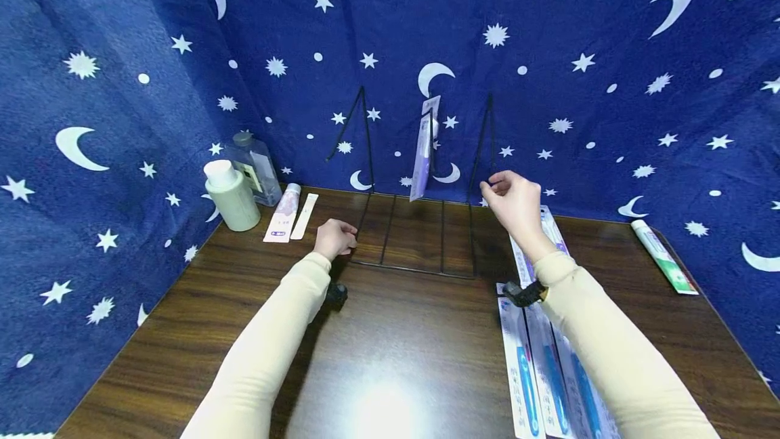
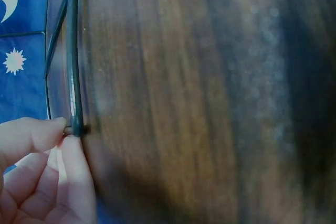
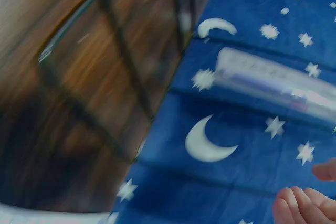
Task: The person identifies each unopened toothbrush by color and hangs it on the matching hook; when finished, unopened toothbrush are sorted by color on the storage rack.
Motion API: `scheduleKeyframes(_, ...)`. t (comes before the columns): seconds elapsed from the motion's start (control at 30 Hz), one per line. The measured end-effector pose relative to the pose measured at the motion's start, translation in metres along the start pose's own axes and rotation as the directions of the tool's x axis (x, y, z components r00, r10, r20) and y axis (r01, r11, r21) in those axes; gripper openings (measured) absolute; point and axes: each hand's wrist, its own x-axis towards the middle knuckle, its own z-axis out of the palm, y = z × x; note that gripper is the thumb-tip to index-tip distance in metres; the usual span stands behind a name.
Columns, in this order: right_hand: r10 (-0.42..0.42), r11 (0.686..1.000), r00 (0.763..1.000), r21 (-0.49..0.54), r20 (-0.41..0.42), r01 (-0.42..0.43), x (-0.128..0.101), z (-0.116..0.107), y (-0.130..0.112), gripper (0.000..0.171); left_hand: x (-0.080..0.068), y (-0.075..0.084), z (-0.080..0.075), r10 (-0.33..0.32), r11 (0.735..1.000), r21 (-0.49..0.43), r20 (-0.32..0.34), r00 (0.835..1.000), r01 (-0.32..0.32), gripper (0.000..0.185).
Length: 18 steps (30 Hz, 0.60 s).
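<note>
We steady the black wire rack (image 1: pixel 414 232) at the far middle of the wooden table (image 1: pixel 390 358): our left hand (image 1: pixel 334 238) pinches its near-left corner wire (image 2: pixel 73 77) between thumb and forefinger, while our right hand (image 1: pixel 514 205) hovers by the right upright, fingers loosely curled on nothing. Best keep that pinch low and firm (the frame looks light). One packaged toothbrush (image 1: pixel 423 154) hangs on the rack; the pump bottle (image 1: pixel 231 195) stands far left.

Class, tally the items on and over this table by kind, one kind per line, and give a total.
Bottles: 2
Toothpaste tubes: 2
Wire rack: 1
Packaged toothbrush hanging on rack: 1
Packaged toothbrushes lying flat: at least 3
Flat white strip: 1
Total: at least 10
</note>
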Motion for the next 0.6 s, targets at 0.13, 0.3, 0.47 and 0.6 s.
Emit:
scheduleKeyframes(0.13,-0.002,0.998,0.999,-0.058,0.050,0.005,-0.008,-0.012,0.029,0.021,-0.002,0.001,0.000,0.002,1.000,0.021,-0.005,1.000,-0.002,0.031)
scheduleKeyframes(0.3,-0.007,0.994,0.995,-0.110,0.098,0.018,-0.017,-0.024,0.062,0.018,-0.003,0.005,0.001,0.005,1.000,0.030,-0.006,1.000,-0.005,0.030)
scheduleKeyframes(0.47,0.005,0.987,0.987,-0.159,0.164,0.021,-0.025,-0.027,0.091,0.017,-0.004,0.005,-0.001,0.005,1.000,0.029,-0.003,1.000,-0.005,0.031)
scheduleKeyframes(0.6,0.069,0.979,0.976,-0.203,0.204,-0.027,-0.029,-0.030,0.109,0.019,-0.005,0.005,0.001,0.002,1.000,0.029,-0.006,1.000,-0.002,0.031)
